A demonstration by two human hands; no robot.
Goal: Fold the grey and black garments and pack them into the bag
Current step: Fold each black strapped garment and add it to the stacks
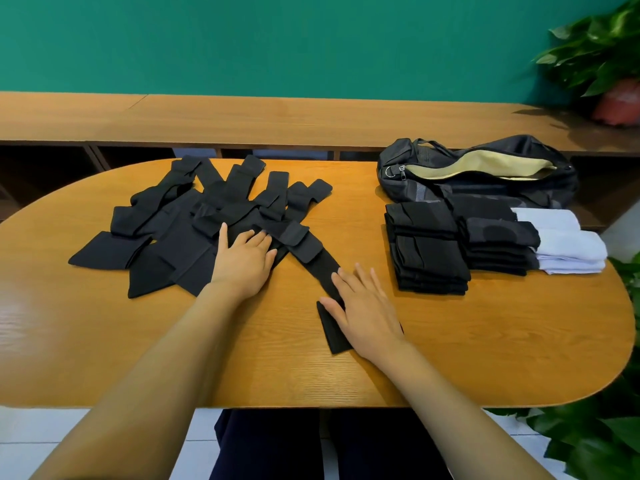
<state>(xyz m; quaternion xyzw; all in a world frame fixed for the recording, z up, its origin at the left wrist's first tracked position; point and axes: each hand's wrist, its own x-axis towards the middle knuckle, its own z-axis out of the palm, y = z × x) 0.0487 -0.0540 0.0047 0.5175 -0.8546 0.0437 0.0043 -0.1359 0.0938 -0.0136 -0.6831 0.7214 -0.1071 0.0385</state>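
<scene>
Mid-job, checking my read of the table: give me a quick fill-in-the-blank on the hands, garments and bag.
1. The right hand lies flat on a long ____ garment strip.
2. The bag at the far right of the table has its zipper ____.
3. The left hand rests on the unfolded pile, which lies to the ____ of the folded stacks.

Missing words: black; open; left.

text: none readable | labels: none | brands: none
</scene>
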